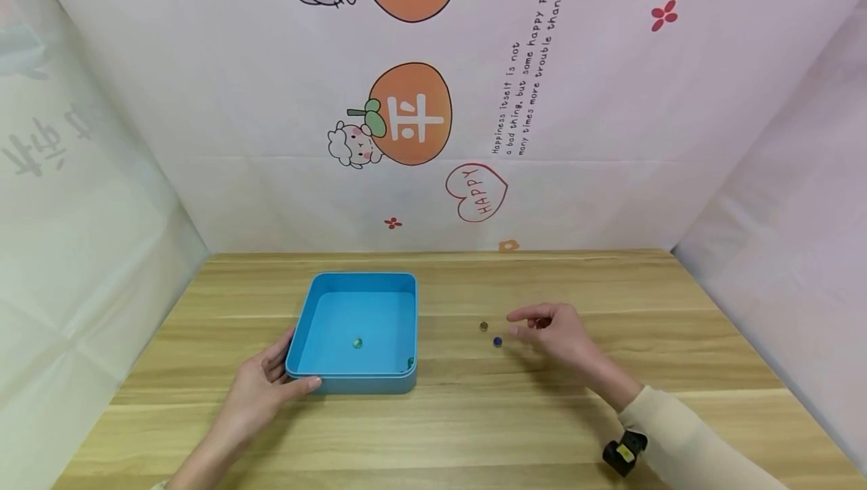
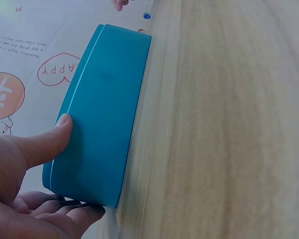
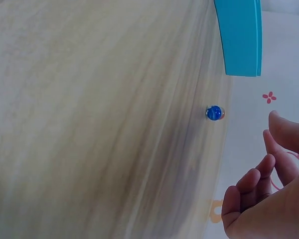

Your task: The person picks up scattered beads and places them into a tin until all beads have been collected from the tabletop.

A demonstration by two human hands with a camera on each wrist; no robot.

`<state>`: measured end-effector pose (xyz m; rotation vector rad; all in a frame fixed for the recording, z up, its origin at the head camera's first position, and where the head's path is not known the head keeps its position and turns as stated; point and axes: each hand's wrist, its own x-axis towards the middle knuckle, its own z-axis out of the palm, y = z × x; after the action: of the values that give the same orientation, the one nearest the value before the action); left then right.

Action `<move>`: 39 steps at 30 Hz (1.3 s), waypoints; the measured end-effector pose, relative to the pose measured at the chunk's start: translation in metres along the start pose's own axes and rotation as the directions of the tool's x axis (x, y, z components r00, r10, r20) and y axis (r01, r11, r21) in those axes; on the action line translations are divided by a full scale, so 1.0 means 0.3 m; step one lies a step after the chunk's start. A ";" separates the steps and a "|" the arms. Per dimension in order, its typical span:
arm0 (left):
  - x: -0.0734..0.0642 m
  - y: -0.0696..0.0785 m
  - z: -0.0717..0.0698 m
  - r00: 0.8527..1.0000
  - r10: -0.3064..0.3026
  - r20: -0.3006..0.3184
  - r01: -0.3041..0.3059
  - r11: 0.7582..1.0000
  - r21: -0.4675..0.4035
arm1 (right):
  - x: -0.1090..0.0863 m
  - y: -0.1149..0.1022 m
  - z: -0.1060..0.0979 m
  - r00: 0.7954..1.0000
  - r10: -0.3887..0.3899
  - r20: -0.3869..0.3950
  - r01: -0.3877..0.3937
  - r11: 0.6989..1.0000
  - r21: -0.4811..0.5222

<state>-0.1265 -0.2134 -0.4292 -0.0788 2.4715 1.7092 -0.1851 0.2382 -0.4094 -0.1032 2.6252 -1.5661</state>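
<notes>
A blue square box [image 1: 366, 385] without a lid stands on the wooden table. My left hand [image 1: 257, 392] grips its near left corner, thumb on the front wall and fingers along the left side. Inside lie a greenish marble [image 1: 357, 342] near the middle and a dark green marble [image 1: 410, 362] in the near right corner. To the right of the box, a brown marble [image 1: 484, 326] and a blue marble [image 1: 497, 342] lie close together on the table. Just right of these two is my right hand [image 1: 552, 330], holding nothing, with thumb and index finger apart.
The wooden table [image 1: 460, 437] ends at a white printed backdrop [image 1: 576, 196] behind, with white sheets [image 1: 88, 196] at both sides. A small black device [image 1: 625, 452] sits at the right wrist.
</notes>
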 end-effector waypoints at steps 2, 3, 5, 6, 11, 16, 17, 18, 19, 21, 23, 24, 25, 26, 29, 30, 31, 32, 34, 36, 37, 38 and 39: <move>0.001 -0.001 0.000 1.000 0.002 -0.002 -0.002 1.000 0.008 | -0.001 0.003 0.003 1.000 -0.003 0.005 0.003 1.000 -0.016; 0.001 -0.002 -0.001 1.000 0.002 -0.004 -0.002 1.000 0.013 | -0.001 0.004 0.005 1.000 -0.003 0.005 0.003 1.000 -0.023; 0.002 -0.003 -0.001 1.000 0.004 -0.006 -0.004 1.000 0.022 | 0.000 0.006 0.009 1.000 -0.003 0.002 0.003 0.999 -0.032; 0.003 -0.004 -0.002 1.000 0.004 -0.004 -0.004 1.000 0.023 | 0.002 0.009 0.011 1.000 -0.003 0.000 0.003 0.999 -0.036; 0.003 -0.003 -0.003 1.000 -0.006 -0.002 0.006 1.000 0.016 | 0.008 0.012 0.016 1.000 0.000 -0.002 0.000 0.999 -0.041; 0.006 -0.003 -0.005 1.000 0.000 -0.005 0.000 1.000 0.020 | 0.009 0.015 0.026 1.000 -0.001 -0.001 0.001 0.998 -0.058; 0.006 -0.004 -0.005 1.000 0.002 -0.005 -0.002 1.000 0.021 | 0.008 0.017 0.028 1.000 0.000 -0.001 0.000 0.998 -0.066; 0.006 -0.004 -0.005 1.000 0.002 -0.005 -0.001 1.000 0.020 | 0.007 0.019 0.031 1.000 -0.002 0.000 0.002 0.997 -0.075; 0.006 -0.004 -0.005 1.000 0.002 -0.005 -0.002 1.000 0.019 | 0.006 0.022 0.033 1.000 -0.001 0.001 0.001 0.997 -0.083; 0.006 -0.005 -0.004 1.000 0.004 -0.003 -0.004 1.000 0.022 | 0.006 0.030 0.039 1.000 -0.004 0.005 0.005 0.995 -0.097; 0.004 -0.005 -0.003 1.000 0.002 -0.002 -0.002 1.000 0.019 | 0.007 0.037 0.044 1.000 -0.001 0.004 0.001 0.994 -0.107; 0.004 -0.006 -0.003 1.000 0.003 -0.001 -0.002 1.000 0.015 | 0.007 0.040 0.047 1.000 0.001 0.004 0.000 0.994 -0.111; 0.003 -0.006 -0.003 1.000 0.003 0.000 -0.003 1.000 0.011 | 0.008 0.043 0.049 1.000 0.002 0.003 -0.001 0.994 -0.113; 0.003 -0.006 -0.003 1.000 0.005 0.000 -0.005 1.000 0.008 | 0.010 0.045 0.051 1.000 0.002 0.002 -0.001 0.993 -0.118; 0.003 -0.007 -0.003 1.000 0.007 -0.002 -0.007 1.000 0.002 | 0.012 0.049 0.057 1.000 0.002 -0.002 -0.002 0.991 -0.135; 0.003 -0.007 -0.003 1.000 0.007 -0.002 -0.007 1.000 -0.004 | 0.013 0.049 0.058 1.000 0.001 -0.003 -0.002 0.990 -0.140; 0.003 -0.007 -0.003 1.000 0.006 -0.002 -0.006 1.000 -0.004 | 0.014 0.049 0.060 1.000 0.001 -0.003 -0.002 0.989 -0.147; 0.003 -0.008 -0.003 1.000 0.006 -0.002 -0.006 1.000 -0.006 | 0.014 0.048 0.061 1.000 0.001 -0.002 -0.002 0.988 -0.154; 0.003 -0.009 -0.003 1.000 0.004 -0.002 -0.004 1.000 -0.008 | 0.015 0.047 0.063 1.000 0.002 0.001 -0.002 0.987 -0.160; 0.003 -0.011 -0.003 1.000 0.003 0.000 -0.003 1.000 -0.016 | 0.016 0.046 0.064 1.000 0.000 0.006 0.001 0.986 -0.166; 0.003 -0.012 -0.003 1.000 0.003 -0.001 -0.003 1.000 -0.015 | 0.016 0.045 0.064 1.000 -0.004 0.008 0.005 0.986 -0.167; 0.003 -0.012 -0.003 1.000 0.004 -0.001 -0.004 1.000 -0.016 | 0.017 0.045 0.065 1.000 -0.006 0.010 0.008 0.986 -0.168; 0.003 -0.012 -0.003 1.000 0.003 -0.002 -0.003 1.000 -0.016 | 0.018 0.046 0.065 1.000 -0.010 0.012 0.012 0.986 -0.169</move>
<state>-0.1270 -0.2156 -0.4323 -0.0777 2.4610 1.7308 -0.1886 0.2271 -0.4309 -0.1367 2.7489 -1.3391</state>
